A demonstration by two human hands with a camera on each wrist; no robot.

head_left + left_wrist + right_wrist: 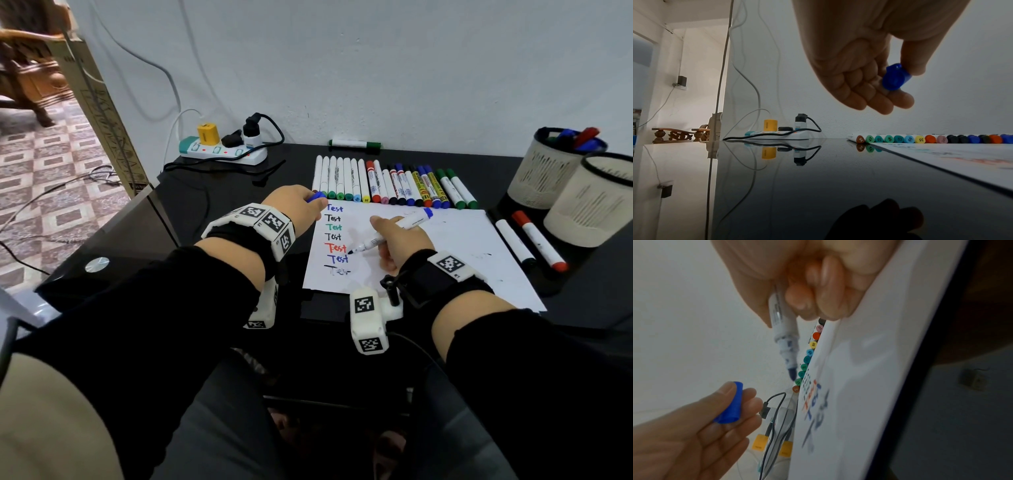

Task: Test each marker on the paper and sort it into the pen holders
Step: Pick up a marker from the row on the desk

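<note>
Right hand (399,241) has its grip wrapped round the uncapped white-barrelled blue marker (394,232), nib poised just off the white sheet of paper (445,246) beside the column of words. Left hand (301,205) pinches the small blue plastic cap (895,78) between thumb and fingertips, hovering above the glossy black table (797,178) at the sheet's left edge.

Risks from here, as I judge it: the bare nib sits close to that cap hand, so a hurried recapping could ink the fingers; a loose pinch could drop the cap and let it roll off the table. The faint bottom word suggests a weak marker, so dropping this one into the wrong white mesh pen holder (548,171) is a live danger.

Readable: "Test" seven times over in blue, black, green, black, red, blue and a faint grey. Cap ends in the marker row (920,139) show 94, 47, 55, 46, 53, 66, 35.
</note>
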